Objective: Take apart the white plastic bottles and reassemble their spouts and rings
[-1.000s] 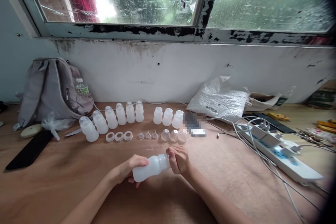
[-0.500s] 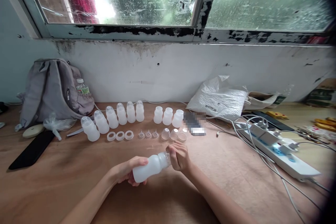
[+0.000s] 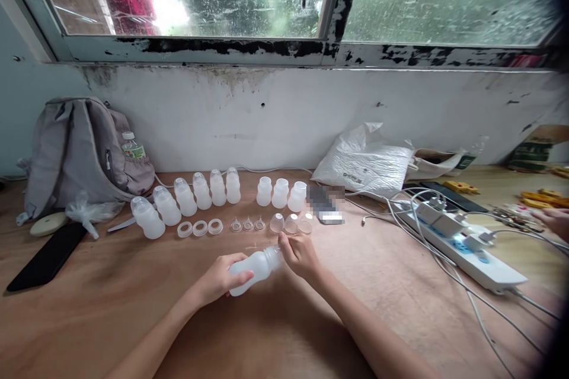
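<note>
My left hand (image 3: 224,277) is wrapped around the body of a frosted baby bottle (image 3: 251,272), which lies tilted in the air with its neck up to the right. At that end, a clear collar (image 3: 273,256) shows, and my right hand (image 3: 299,253) is closed around the tip just beyond it. The right fingers hide what they pinch there. Behind my hands stand several capped baby bottles (image 3: 202,190) at the left and three open bottles (image 3: 280,193) at the right. In front of them are three collar rings (image 3: 200,228), three clear nipples (image 3: 248,224) and three dome caps (image 3: 291,224).
A grey backpack (image 3: 84,154) and black phone-like slab (image 3: 47,257) lie left. Right are a silvery plastic bag (image 3: 364,160), a blurred-out item (image 3: 326,204) and a power strip (image 3: 471,251) with trailing cables. Another person's hand (image 3: 555,222) shows at the right edge.
Both hands and the bottle have shifted slightly up, and the view has moved a little. Another person's hand has come in at the right edge.
</note>
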A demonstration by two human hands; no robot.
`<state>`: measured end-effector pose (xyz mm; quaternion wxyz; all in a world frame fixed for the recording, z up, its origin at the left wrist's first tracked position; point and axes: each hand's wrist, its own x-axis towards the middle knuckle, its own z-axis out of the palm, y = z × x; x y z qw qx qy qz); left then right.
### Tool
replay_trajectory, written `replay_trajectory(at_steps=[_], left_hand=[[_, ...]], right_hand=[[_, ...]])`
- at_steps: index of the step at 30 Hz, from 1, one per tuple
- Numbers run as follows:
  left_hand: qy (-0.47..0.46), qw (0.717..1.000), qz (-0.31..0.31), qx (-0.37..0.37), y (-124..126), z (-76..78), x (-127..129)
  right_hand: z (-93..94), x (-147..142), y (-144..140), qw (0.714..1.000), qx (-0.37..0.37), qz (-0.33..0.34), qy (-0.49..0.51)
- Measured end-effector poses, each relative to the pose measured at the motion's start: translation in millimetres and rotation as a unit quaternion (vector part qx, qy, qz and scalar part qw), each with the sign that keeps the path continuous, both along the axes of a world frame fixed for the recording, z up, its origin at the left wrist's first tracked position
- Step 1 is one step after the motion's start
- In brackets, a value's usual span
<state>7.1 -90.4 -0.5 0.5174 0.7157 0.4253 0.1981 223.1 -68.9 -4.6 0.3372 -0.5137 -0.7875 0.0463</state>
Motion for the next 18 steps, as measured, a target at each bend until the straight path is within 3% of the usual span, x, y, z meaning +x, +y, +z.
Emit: replay_trajectory(at_steps=[2,4,6,9,13,15,18], left_hand=[[0.056,0.978,0.025,0.197,-1,-8.5,2],[0.099,0.922,0.032,0.372,0,-17.7,1],[0.120,0.868,0.029,0.482,2,-24.7,0],[0.138,0.812,0.029,0.567,5,-27.1,-3],[0.173,0.743,0.037,0.646,8,-22.4,-12],[0.182,0.729,0.049,0.658,10,-21.7,-18],[0.177,0.742,0.096,0.640,14,-23.8,-27]], right_hand=[[2.0,0,2,0.998,-0.041,-0.037,-0.018],[4.2,-1,4,0.994,-0.074,-0.068,-0.041],[5.7,-3,3,0.991,-0.088,-0.085,-0.056],[6.3,-4,3,0.989,-0.100,-0.096,-0.053],[5.9,2,8,0.974,-0.170,-0.143,-0.049],[7.6,10,12,0.967,-0.181,-0.169,-0.055],[13.5,22,15,0.958,-0.181,-0.208,-0.083]])
